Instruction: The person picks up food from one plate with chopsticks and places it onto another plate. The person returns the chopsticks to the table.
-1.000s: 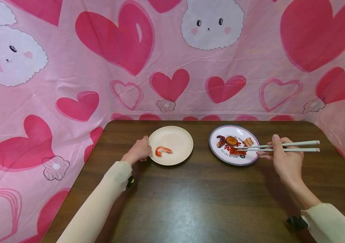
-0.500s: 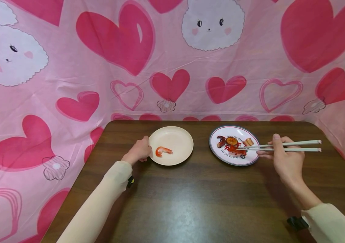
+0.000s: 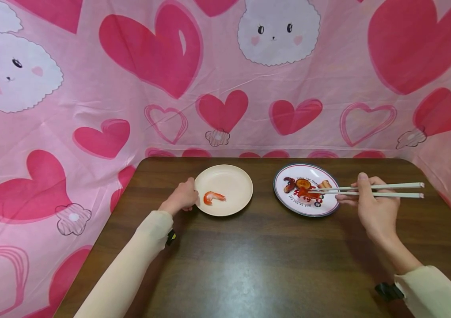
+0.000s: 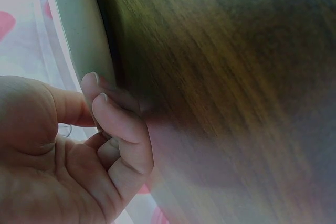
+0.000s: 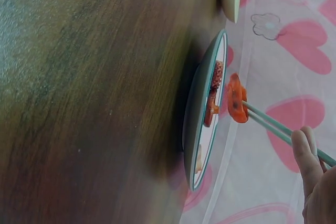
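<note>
My left hand (image 3: 181, 195) grips the near-left rim of a cream plate (image 3: 235, 181), thumb and curled fingers at its edge. On that plate lies one orange shrimp (image 3: 212, 198). In my right hand (image 3: 376, 214) is a pair of pale green chopsticks (image 3: 402, 186), pointing left. Their tips pinch a shiny orange-red piece of food (image 5: 237, 100); the right wrist view has it raised just above a white plate with a dark blue-green rim (image 3: 331, 205). Its exact kind is unclear.
On the patterned plate lie a dark red-brown octopus-like piece (image 3: 289, 185), a round brown slice (image 3: 302, 183) and a pale piece (image 3: 324, 185). The plates stand apart near the far edge of the brown wooden table (image 3: 225, 256). Pink heart-patterned cloth (image 3: 217, 53) hangs behind.
The orange-red piece has risen slightly off the patterned plate between the chopstick tips. The right hand has shifted a little up and right. The left hand and cream plate stay put.
</note>
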`<state>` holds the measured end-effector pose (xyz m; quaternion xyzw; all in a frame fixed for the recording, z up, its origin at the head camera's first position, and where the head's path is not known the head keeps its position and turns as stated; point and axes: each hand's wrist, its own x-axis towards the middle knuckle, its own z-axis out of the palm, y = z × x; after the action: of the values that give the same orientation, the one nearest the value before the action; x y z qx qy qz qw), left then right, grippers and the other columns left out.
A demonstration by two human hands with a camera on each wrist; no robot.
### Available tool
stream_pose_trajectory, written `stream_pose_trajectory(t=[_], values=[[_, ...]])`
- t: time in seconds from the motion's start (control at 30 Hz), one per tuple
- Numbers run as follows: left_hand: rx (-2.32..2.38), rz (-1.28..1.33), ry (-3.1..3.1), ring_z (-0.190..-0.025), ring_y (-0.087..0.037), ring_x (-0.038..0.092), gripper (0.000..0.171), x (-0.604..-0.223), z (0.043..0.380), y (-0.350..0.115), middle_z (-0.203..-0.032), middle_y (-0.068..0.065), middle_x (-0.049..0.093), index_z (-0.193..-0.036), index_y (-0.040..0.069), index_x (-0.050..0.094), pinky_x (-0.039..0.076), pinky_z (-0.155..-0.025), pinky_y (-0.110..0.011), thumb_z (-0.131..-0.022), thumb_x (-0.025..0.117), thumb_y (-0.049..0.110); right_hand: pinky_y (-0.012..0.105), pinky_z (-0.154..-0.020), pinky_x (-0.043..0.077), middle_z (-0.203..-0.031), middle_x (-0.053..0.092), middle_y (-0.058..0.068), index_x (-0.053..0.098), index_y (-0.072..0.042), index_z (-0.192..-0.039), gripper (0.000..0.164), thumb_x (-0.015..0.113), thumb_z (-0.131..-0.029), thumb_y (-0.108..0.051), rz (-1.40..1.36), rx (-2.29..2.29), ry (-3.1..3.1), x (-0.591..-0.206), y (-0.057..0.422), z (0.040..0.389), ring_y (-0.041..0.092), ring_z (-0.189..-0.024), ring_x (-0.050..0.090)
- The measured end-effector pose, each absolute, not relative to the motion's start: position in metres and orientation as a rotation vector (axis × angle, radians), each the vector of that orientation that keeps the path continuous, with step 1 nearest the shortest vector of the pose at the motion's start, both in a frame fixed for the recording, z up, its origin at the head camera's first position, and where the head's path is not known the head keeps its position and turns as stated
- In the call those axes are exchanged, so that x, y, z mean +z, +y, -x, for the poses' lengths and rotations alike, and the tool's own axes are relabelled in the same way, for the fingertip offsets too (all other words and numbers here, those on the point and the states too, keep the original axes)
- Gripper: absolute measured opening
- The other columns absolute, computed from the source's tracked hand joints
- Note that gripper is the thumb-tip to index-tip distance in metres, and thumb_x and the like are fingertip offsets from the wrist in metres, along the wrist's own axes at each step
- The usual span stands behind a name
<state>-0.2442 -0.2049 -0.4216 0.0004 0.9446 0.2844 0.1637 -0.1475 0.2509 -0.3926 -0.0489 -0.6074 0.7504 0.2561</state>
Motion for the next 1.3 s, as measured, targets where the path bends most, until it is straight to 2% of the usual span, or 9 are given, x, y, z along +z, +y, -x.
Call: stream_pose_trajectory(t=[0.87, 1.13, 1.3], values=[[0.783, 0.031, 2.695, -0.055, -0.023, 0.06, 0.038, -0.424, 0.248, -0.204, -0.083, -0.019, 0.062, -0.141, -0.006, 0.039, 0.054, -0.049, -0.033, -0.106, 0.045, 0.008, 0.034, -0.056, 0.059, -0.073, 0.071, 0.015, 0.06, 0.014, -0.093, 0.034, 0.069, -0.103, -0.017, 0.123, 2.018, -1.669, -0.385, 0.246, 0.148, 0.024, -0.057, 0.074], [0.762, 0.027, 2.696, -0.055, -0.022, 0.06, 0.04, -0.425, 0.247, -0.204, -0.083, -0.018, 0.062, -0.143, -0.007, 0.038, 0.054, -0.049, -0.032, -0.107, 0.046, 0.009, 0.034, -0.058, 0.059, -0.08, 0.072, 0.015, 0.06, 0.014, -0.095, 0.033, 0.07, -0.102, -0.017, 0.117, 2.031, -1.654, -0.383, 0.242, 0.146, 0.024, -0.059, 0.075], [0.767, 0.022, 2.697, -0.055, -0.022, 0.06, 0.04, -0.424, 0.247, -0.204, -0.082, -0.018, 0.062, -0.143, -0.007, 0.037, 0.054, -0.048, -0.032, -0.107, 0.045, 0.009, 0.034, -0.058, 0.059, -0.081, 0.071, 0.02, 0.06, 0.014, -0.094, 0.033, 0.07, -0.102, -0.016, 0.087, 2.028, -1.639, -0.38, 0.238, 0.146, 0.025, -0.059, 0.075]])
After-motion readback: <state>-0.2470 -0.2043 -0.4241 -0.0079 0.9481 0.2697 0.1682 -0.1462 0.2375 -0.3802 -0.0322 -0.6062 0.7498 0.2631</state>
